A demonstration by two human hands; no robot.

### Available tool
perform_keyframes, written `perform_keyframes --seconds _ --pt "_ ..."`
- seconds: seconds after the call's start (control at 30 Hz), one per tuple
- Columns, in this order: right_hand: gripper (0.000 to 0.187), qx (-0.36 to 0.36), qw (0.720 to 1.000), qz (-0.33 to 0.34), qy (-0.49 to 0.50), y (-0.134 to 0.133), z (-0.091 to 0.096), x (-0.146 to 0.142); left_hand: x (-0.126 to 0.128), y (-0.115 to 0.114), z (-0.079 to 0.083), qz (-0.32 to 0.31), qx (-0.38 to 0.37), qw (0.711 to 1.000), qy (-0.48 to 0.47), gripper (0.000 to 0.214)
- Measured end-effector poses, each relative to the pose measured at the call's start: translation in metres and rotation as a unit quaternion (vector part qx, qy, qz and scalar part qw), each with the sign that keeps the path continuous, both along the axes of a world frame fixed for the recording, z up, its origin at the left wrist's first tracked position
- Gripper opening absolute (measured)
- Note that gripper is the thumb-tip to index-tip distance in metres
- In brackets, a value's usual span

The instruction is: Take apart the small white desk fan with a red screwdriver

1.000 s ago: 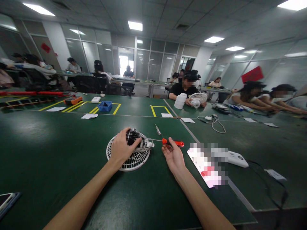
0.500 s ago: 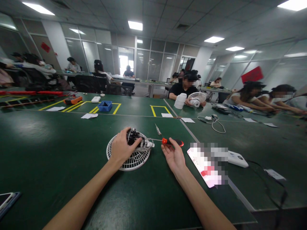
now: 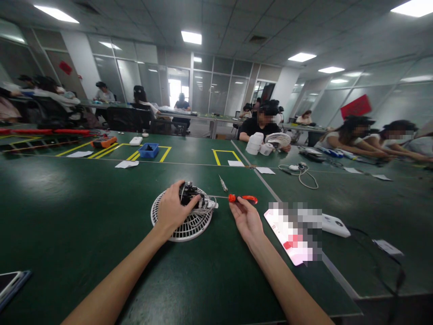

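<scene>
A white round fan grille (image 3: 189,231) lies flat on the green table, with a black fan motor assembly (image 3: 188,193) and bundled white wires on top of it. My left hand (image 3: 173,210) is wrapped over the motor assembly, thumb on its near right side. My right hand (image 3: 246,217) holds the red and black handle of a screwdriver (image 3: 232,198) between thumb and fingers. Its shaft points left, level, to the right side of the motor assembly; the tip's exact contact is too small to tell. A small clear-handled screwdriver (image 3: 223,184) lies just beyond.
To the right lie a phone with a lit screen (image 3: 284,234) and a white device (image 3: 334,225). A blue bin (image 3: 149,150) and an orange meter (image 3: 103,142) stand at the far left. Another phone (image 3: 13,286) is at the left edge. Across the table a person holds another fan (image 3: 279,139).
The screwdriver's handle has turned about its shaft, and my right fingers have shifted slightly on it. My left hand and the motor assembly keep their place.
</scene>
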State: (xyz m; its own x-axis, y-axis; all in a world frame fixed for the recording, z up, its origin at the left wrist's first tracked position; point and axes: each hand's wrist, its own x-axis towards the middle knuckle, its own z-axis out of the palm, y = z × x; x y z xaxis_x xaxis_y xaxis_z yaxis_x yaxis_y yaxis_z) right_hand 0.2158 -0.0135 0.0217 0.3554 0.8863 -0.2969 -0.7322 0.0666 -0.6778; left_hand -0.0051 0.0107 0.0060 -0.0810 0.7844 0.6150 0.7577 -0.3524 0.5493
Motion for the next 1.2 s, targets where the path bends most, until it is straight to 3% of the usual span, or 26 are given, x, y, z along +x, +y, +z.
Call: perform_keyframes --seconds 0.33,0.8,1.03,1.2 --pt "0.019 -0.023 1.000 0.003 -0.010 -0.0052 0.0035 -0.0035 -0.0002 -0.0010 -0.0001 -0.002 0.000 1.000 0.004 0.065" --pt "0.022 0.019 0.999 0.004 -0.027 -0.0024 -0.0024 0.0000 -0.0001 -0.0014 0.0000 0.001 -0.003 1.000 0.007 0.065" --pt "0.027 -0.008 1.000 -0.004 -0.009 -0.0030 -0.0029 -0.0023 0.0003 -0.0006 -0.0008 0.005 -0.003 1.000 0.005 0.065" --pt "0.024 0.012 1.000 0.003 -0.011 -0.0014 -0.0046 0.0008 0.0002 -0.0002 -0.0017 0.003 0.002 1.000 0.006 0.064"
